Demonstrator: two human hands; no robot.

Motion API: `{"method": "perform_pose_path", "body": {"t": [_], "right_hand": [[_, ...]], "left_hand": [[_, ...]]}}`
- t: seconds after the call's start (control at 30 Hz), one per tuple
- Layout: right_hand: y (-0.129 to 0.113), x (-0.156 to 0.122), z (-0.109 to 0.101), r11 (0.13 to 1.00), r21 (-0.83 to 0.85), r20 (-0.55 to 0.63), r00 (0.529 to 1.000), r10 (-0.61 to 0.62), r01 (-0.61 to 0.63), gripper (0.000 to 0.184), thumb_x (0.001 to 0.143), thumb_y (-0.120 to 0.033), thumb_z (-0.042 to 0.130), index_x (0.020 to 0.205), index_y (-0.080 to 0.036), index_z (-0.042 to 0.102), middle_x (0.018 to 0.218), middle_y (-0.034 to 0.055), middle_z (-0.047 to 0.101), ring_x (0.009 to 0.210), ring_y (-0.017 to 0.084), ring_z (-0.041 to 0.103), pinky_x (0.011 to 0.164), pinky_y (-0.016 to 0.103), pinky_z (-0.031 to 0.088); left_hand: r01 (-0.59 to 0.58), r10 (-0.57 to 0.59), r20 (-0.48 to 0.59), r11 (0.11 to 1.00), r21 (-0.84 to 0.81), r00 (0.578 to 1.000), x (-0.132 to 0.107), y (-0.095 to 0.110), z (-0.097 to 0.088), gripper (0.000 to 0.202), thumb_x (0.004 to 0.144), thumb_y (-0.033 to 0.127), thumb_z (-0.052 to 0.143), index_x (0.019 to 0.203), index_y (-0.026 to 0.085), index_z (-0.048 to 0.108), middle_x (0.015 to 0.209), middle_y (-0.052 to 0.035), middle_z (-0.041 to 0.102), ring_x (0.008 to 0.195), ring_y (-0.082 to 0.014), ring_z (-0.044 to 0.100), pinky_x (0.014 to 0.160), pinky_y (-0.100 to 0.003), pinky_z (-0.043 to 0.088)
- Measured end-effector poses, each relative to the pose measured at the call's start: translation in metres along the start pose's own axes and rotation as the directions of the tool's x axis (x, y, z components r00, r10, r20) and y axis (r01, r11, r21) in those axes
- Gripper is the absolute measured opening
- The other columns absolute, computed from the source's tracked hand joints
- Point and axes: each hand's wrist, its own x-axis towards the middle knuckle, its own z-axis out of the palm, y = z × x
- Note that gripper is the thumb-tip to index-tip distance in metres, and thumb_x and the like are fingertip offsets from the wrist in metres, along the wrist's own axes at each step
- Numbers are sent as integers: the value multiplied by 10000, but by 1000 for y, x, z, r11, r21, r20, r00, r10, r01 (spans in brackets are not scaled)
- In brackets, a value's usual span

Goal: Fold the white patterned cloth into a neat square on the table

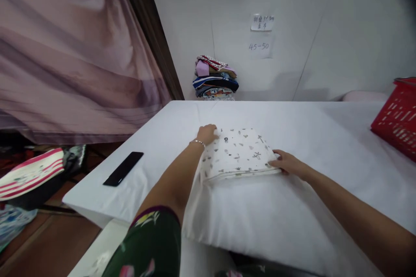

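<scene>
A white folded cloth printed with small grey and brown motifs lies flat on the white-covered table, in the middle of the head view. At its far left corner is my left hand, fingers curled in against the edge; its fingertips are partly hidden. My right hand pinches the near right corner, thumb on top and the other fingers at the side and below. Several layers show along the cloth's near edge.
A black phone-like slab lies on the table at left. A red plastic basket stands at the right edge. Folded fabrics are stacked against the back wall. A pink curtain hangs at left.
</scene>
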Motion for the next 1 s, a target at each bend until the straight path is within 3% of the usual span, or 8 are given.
{"method": "perform_pose_path", "body": {"t": [0.1,0.23,0.37,0.47,0.6,0.73,0.9,1.0], "right_hand": [[13,-34,10,993,103,-108,993,-45,57,701,736,-521,575,1341,-213,399,780,40,647,592,156,578,509,267,452],[28,-43,14,980,104,-381,917,-116,167,464,751,-491,539,1100,-191,606,826,50,646,729,183,588,590,280,453],[29,-42,17,945,87,-423,871,-251,315,345,722,-449,567,921,-188,671,846,49,648,788,193,574,604,271,429],[20,-46,21,953,100,-436,873,-216,285,305,729,-450,554,810,-176,662,705,31,629,659,161,555,550,255,400],[19,-52,26,969,184,-407,910,-78,165,325,734,-486,537,645,-177,584,466,-17,526,444,113,459,452,239,336],[27,-53,31,958,230,-332,939,-89,172,316,732,-477,535,609,-185,546,392,-38,485,377,96,409,422,231,304],[26,-53,35,945,252,-326,938,-118,206,224,733,-395,517,711,-181,580,485,-39,546,393,88,430,423,226,312],[24,-51,35,950,236,-310,942,-128,207,221,733,-385,521,694,-180,594,444,-48,511,384,86,407,421,227,300]], "left_hand": [[-53,52,-23,998,-28,998,-3,16,8,361,794,215,581,1152,186,553,1240,-82,532,1164,-235,452,979,-314,314],[-226,192,-183,956,-186,964,-49,44,26,256,868,313,505,1076,198,602,1120,-60,599,1079,-202,503,947,-308,359],[-414,346,-263,866,-281,901,-101,70,46,176,844,340,558,922,212,649,934,-28,647,920,-184,555,863,-334,406],[-479,408,-284,840,-255,868,-120,91,62,147,847,323,562,886,217,657,907,-21,648,903,-178,551,841,-335,398],[-506,436,-309,840,-197,845,-119,124,79,138,851,301,561,909,219,656,921,-21,633,905,-173,531,816,-318,395],[-488,444,-257,862,-137,858,-111,152,87,145,857,305,550,904,219,656,906,-24,616,908,-170,519,794,-307,397],[-435,407,-246,898,-71,880,-106,168,90,153,852,322,552,882,217,659,894,-29,598,890,-173,509,781,-307,397],[-415,388,-228,906,-84,893,-104,169,91,173,869,310,522,883,214,665,882,-27,601,874,-167,512,778,-301,400]]}}
